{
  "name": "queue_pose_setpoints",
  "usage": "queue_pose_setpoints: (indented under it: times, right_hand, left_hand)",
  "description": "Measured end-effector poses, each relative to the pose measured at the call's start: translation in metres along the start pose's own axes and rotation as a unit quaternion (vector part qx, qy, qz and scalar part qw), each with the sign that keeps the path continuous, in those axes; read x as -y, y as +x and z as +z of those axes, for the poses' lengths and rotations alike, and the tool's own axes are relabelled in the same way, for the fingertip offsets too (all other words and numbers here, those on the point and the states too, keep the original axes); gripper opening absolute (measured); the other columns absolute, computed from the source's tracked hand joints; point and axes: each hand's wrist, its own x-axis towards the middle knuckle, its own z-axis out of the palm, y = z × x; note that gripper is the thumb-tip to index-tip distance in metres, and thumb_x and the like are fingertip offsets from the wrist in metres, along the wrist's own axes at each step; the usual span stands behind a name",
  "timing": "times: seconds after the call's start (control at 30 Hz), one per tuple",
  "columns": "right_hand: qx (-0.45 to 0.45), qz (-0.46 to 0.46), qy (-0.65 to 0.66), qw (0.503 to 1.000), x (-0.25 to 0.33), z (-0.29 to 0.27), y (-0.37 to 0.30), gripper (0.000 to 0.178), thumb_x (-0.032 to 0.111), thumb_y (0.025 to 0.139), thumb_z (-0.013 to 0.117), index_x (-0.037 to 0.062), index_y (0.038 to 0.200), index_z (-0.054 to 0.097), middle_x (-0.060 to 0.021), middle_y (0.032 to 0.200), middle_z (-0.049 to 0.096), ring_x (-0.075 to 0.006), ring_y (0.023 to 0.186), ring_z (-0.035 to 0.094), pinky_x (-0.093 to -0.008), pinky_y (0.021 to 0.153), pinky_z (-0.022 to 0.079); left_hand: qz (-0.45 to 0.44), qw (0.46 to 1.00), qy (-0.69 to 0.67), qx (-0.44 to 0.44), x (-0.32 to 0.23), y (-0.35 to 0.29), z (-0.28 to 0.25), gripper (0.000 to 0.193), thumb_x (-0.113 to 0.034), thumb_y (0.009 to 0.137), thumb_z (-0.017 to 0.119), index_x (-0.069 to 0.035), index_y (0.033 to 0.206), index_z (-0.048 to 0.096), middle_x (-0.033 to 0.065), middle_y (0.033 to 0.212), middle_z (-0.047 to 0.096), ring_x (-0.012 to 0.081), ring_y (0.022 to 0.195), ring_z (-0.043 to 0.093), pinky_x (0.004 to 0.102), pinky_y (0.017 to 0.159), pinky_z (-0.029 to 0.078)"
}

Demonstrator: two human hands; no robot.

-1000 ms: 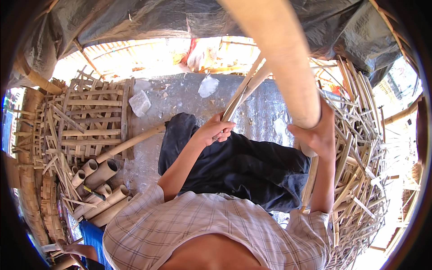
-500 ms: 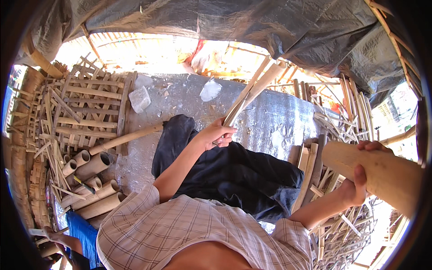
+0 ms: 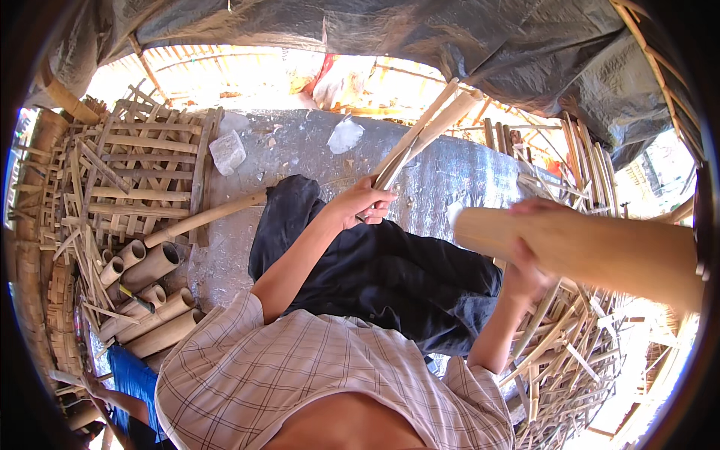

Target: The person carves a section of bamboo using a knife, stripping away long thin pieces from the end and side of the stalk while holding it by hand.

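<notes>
My left hand [image 3: 363,204] is closed around the near end of a split bamboo piece [image 3: 444,120], which slants up and away above my lap. A narrow dark strip, perhaps a blade, lies along it near my fingers; its kind is unclear. Out to the right, my right hand [image 3: 529,259] grips a thick bamboo pole [image 3: 600,244], fingers over the top and thumb on the near side. The pole's blunt end points left over my dark-trousered knee, apart from the split bamboo, and its other end runs to the right rim.
Left stand a slatted bamboo lattice [image 3: 146,169] and several cut bamboo tubes [image 3: 154,270]. A pale stone block [image 3: 227,153] rests on the shiny grey sheet [image 3: 285,146]. Bamboo slivers [image 3: 570,367] heap up right. A dark tarp [image 3: 375,34] hangs ahead. Another person's arm [image 3: 120,397] shows lower left.
My right hand has swung the thick bamboo pole leftward and inward, its end now nearer the split bamboo. My left hand keeps its hold almost unmoved. The view has shifted slightly.
</notes>
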Motion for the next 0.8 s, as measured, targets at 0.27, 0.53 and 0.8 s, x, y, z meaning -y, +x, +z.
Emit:
queue_pose_setpoints:
  times: [0.27,0.53,0.8]
  right_hand:
    - [0.246,0.232,-0.486,0.806,-0.054,0.017,-0.020,0.057,0.023,0.063,0.084,-0.0026,0.110,0.064,-0.0262,0.092,0.073,-0.0448,0.091,0.071,-0.0485,0.083,0.056]
    - [0.209,0.259,-0.424,0.842,-0.088,0.012,-0.042,0.060,0.021,0.058,0.086,-0.0024,0.108,0.063,-0.0257,0.095,0.072,-0.0411,0.091,0.071,-0.0466,0.085,0.054]
    - [0.044,0.050,-0.290,0.955,0.018,0.018,0.026,0.048,0.006,0.066,0.082,-0.0048,0.110,0.064,-0.0146,0.088,0.072,-0.0242,0.079,0.071,-0.0399,0.076,0.057]
  left_hand:
    - [-0.031,0.999,-0.020,-0.022,0.005,-0.002,-0.014,0.023,-0.009,0.096,0.070,-0.011,0.103,0.048,-0.0034,0.066,0.044,0.0033,0.045,0.038,0.0237,0.039,0.027]
    - [-0.015,0.999,-0.029,-0.040,0.010,-0.002,-0.016,0.022,-0.013,0.099,0.069,-0.012,0.100,0.047,-0.0055,0.063,0.043,0.0025,0.043,0.036,0.0235,0.038,0.026]
    - [-0.011,0.999,-0.046,-0.028,0.014,-0.018,-0.030,0.017,-0.014,0.103,0.065,-0.010,0.098,0.049,-0.0062,0.061,0.043,0.0023,0.042,0.035,0.0232,0.037,0.026]
